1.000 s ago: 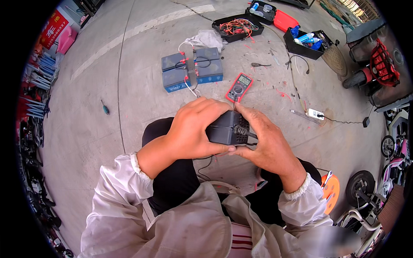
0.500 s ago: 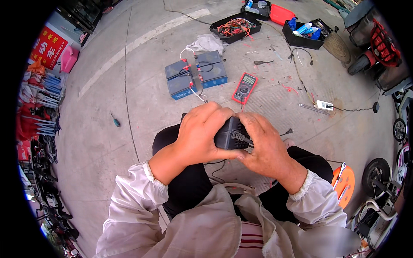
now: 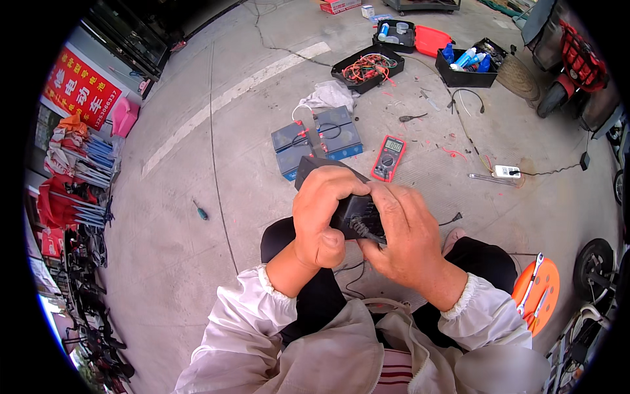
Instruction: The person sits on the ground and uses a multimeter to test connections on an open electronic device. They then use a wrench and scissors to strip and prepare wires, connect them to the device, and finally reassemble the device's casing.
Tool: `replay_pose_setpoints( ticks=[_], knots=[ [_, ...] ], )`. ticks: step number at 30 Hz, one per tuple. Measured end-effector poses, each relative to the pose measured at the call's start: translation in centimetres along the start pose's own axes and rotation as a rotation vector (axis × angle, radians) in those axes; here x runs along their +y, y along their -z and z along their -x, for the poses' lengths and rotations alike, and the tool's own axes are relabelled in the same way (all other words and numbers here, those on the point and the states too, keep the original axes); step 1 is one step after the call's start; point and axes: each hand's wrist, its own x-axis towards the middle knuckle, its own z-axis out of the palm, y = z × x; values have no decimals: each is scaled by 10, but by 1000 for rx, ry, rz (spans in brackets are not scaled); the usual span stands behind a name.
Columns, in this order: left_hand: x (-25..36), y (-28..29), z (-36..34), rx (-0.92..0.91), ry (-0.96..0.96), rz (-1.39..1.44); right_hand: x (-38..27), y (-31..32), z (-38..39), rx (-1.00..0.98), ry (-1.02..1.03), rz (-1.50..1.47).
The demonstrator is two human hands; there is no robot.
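Above my knees, both hands grip a black box-shaped charger (image 3: 311, 170) with a vented end and a ribbed cable coming out of it. My left hand (image 3: 320, 213) wraps its left side, thumb bent toward me. My right hand (image 3: 412, 226) holds the vented end, its fingers over the top and its thumb below, near the cable. Part of the casing is hidden behind my fingers. Just beyond, blue-grey batteries (image 3: 340, 127) sit on the floor, joined by short wires with red terminals. A red multimeter (image 3: 389, 158) lies right of them, its screen lit.
Farther off are a black case of tangled wires (image 3: 367, 67) and a black bin with bottles (image 3: 467, 77). A screwdriver (image 3: 201, 211) lies at left, a white power strip (image 3: 506, 172) at right. Wrenches rest on an orange stool (image 3: 550, 282). Parked vehicles line the right side.
The charger has tilted, and more of its far end shows beyond my left hand. My left thumb has drawn back from beside my right thumb. The whole view has shifted slightly.
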Motion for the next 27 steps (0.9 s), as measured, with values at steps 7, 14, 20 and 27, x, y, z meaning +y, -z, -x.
replay_pose_setpoints(
  ticks=[7,14,20,27],
  knots=[
    [3,6,-21,48,209,208,-10,30,-16,-91,-83,-191],
    [-8,-8,-32,64,482,904,27,32,-8,-160,-92,-494],
    [-17,-14,-27,78,678,886,26,30,-1,-83,-178,-432],
    [-20,-20,-38,-175,173,-91,14,12,0,126,-125,-11]
  ],
)
